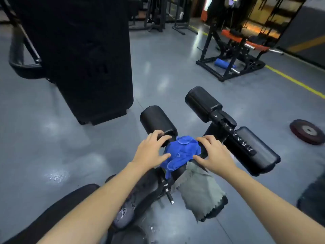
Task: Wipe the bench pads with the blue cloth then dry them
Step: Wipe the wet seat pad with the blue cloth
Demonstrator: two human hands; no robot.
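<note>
Pads on the bench are black and round like fat rolls. One roll (158, 120) sticks out on the left side, past the left hand (149, 152). That hand lies flat with its fingers (158, 136) spread wide, tips on the end of the roll and thumb touching the blue cloth (182, 154). It is not squeezing anything. I think it is there to hold the cloth in place.

In the middle, the blue cloth sits in a bunched heap on the bar between the rolls, right between both hands. Just below it, a grey cloth (198, 189) hangs over another roll, likely waiting for the drying part.

On the other side, the right hand (214, 155) is spread open too, thumb at the cloth's edge, holding nothing tight. Further right are two more rolls (202, 103) with a shiny bar (228, 127) between them. They look a bit wet.
</note>
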